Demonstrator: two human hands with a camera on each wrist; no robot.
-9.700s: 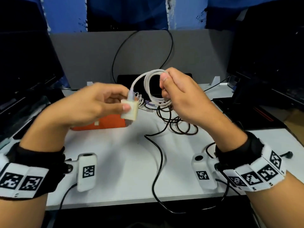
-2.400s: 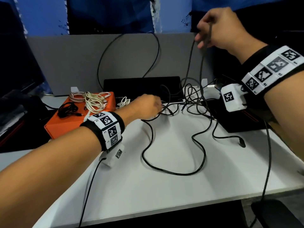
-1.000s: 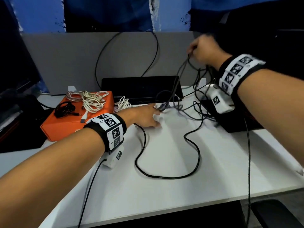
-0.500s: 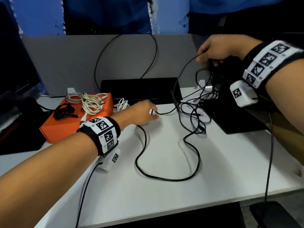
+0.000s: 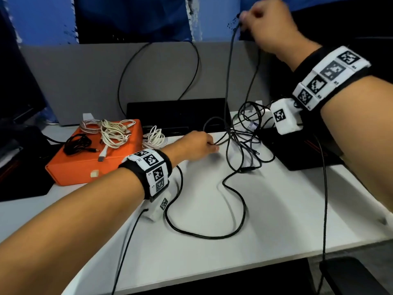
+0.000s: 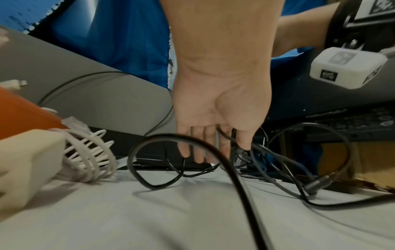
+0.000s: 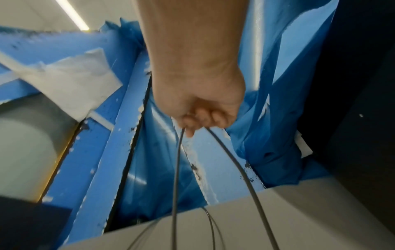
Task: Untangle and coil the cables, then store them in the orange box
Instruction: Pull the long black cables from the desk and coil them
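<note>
Far left on white desk (image 5: 212, 262): orange box (image 5: 89, 165), lid closed, with white cable bundle (image 5: 114, 133) and small black cable coil (image 5: 77, 143) lying on top. Just beside box, another coiled white cable (image 5: 155, 136) on the desk; left wrist view alone shows its loops close up (image 6: 89, 152), plus a cream block at the frame edge.

Centre: left hand (image 5: 193, 145) low on desk, fingers fairly straight among the black cable tangle (image 5: 242, 141). Wrist view shows a strand running between fingers (image 6: 243, 138); true pinch or mere touch, cannot tell.

Right: right hand (image 5: 268, 26) raised high, blurred in head view. Right wrist view (image 7: 203, 108) shows fingers curled tight on black cable, two strands hanging down to the tangle.

Writing: only square coded markers on wristbands; nothing legible.
</note>
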